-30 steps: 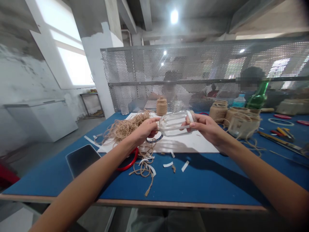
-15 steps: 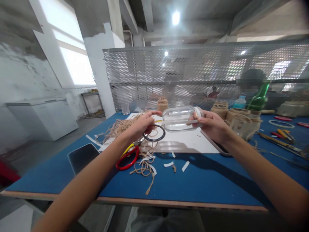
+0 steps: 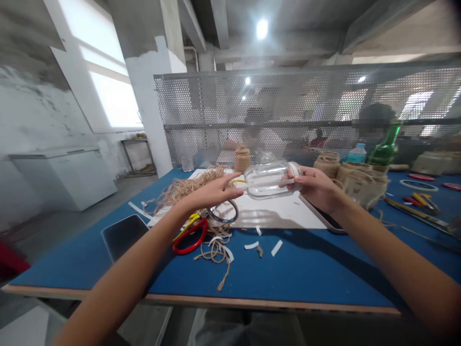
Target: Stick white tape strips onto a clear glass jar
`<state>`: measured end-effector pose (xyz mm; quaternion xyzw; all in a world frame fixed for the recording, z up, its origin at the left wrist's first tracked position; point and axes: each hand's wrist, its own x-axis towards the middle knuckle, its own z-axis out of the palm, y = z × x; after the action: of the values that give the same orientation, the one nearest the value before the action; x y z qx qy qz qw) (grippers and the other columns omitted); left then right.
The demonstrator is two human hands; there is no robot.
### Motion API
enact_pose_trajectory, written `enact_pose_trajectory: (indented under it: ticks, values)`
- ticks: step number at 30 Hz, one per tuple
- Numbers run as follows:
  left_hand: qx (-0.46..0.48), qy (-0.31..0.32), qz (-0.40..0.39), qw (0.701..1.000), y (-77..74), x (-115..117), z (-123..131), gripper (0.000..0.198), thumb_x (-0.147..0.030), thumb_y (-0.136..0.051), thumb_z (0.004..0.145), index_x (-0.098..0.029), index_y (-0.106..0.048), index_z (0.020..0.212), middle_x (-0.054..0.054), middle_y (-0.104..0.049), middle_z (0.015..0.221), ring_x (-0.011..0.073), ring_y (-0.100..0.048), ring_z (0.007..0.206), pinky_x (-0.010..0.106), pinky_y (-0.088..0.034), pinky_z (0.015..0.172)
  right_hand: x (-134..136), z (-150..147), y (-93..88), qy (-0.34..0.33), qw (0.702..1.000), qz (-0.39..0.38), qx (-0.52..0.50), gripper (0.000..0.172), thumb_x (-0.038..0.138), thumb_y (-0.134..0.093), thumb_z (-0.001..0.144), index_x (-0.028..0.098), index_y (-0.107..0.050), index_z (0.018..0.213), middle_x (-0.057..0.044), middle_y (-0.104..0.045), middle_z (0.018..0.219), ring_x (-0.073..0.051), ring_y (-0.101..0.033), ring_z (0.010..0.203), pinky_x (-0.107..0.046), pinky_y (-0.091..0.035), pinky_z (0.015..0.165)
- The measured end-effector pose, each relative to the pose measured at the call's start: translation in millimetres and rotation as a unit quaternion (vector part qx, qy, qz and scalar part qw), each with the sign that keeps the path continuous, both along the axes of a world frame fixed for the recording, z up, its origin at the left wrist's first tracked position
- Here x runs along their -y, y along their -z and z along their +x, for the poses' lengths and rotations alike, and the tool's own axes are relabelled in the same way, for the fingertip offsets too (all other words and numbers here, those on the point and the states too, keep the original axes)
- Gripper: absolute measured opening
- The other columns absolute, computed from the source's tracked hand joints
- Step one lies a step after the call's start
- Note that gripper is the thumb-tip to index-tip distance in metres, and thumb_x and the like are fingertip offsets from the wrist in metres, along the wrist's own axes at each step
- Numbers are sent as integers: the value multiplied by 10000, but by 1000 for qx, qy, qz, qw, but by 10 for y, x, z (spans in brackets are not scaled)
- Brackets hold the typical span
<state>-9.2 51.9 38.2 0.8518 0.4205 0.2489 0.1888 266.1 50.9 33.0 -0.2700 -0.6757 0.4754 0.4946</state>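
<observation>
My right hand (image 3: 317,186) is closed around the neck end of a clear glass jar (image 3: 268,181), holding it sideways above the white sheet (image 3: 288,211). A pale strip runs along the jar's side. At the jar's base is my left hand (image 3: 216,192), thumb and index finger stretched apart. A narrow ring, apparently a roll of tape (image 3: 224,220), hangs from that hand; its lower fingers are hidden. Scissors with a red handle (image 3: 190,250) lie under the left wrist, with something yellow beside them. Behind the hand spreads a tangle of jute twine (image 3: 190,187).
Twine spools (image 3: 242,158) and a twine-wrapped jar (image 3: 363,187) stand farther back. A green bottle (image 3: 385,146) is at right, near pens and tools (image 3: 421,211). A phone (image 3: 124,235) lies left, another dark device (image 3: 324,216) right. Paper scraps (image 3: 276,248) dot the blue table.
My left thumb and index finger have spread apart, and the tape roll has shifted slightly left and down with that hand. The jar in my right hand has barely moved.
</observation>
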Motion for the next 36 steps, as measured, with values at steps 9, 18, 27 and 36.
enact_pose_trajectory:
  ticks: [9, 18, 27, 36]
  values:
    - [70, 48, 2, 996, 61, -61, 34, 610, -456, -498, 787, -233, -330, 1330, 102, -426, 1325, 214, -527, 1020, 311, -418, 843, 39, -40, -9, -51, 998, -16, 12, 172, 335, -625, 668, 199, -537, 728, -31, -547, 701, -154, -487, 612, -295, -365, 592]
    - [117, 96, -40, 988, 99, -28, 137, 492, -385, -564, 730, -174, -521, 1172, 37, -594, 847, 85, -450, 561, 199, -346, 520, 73, -55, -1, -83, 995, -47, 10, 196, 346, -622, 639, 207, -487, 666, -16, -489, 639, -148, -444, 575, -285, -335, 552]
    - [144, 20, -3, 989, 36, 36, 114, 536, -427, -513, 773, -184, -433, 1244, -19, -461, 587, 87, -372, 491, 204, -293, 476, 64, -12, -28, -90, 990, -90, -63, 135, 275, -625, 642, 193, -536, 702, -3, -465, 629, -125, -433, 539, -265, -329, 511]
    - [136, 80, -56, 986, 44, 90, 119, 839, -371, -637, 701, -220, -157, 1372, -104, -238, 509, 53, -227, 444, 184, -180, 435, 73, -16, -38, -127, 982, -106, -89, 103, 216, -625, 651, 166, -560, 714, -7, -440, 637, -106, -435, 565, -219, -332, 470]
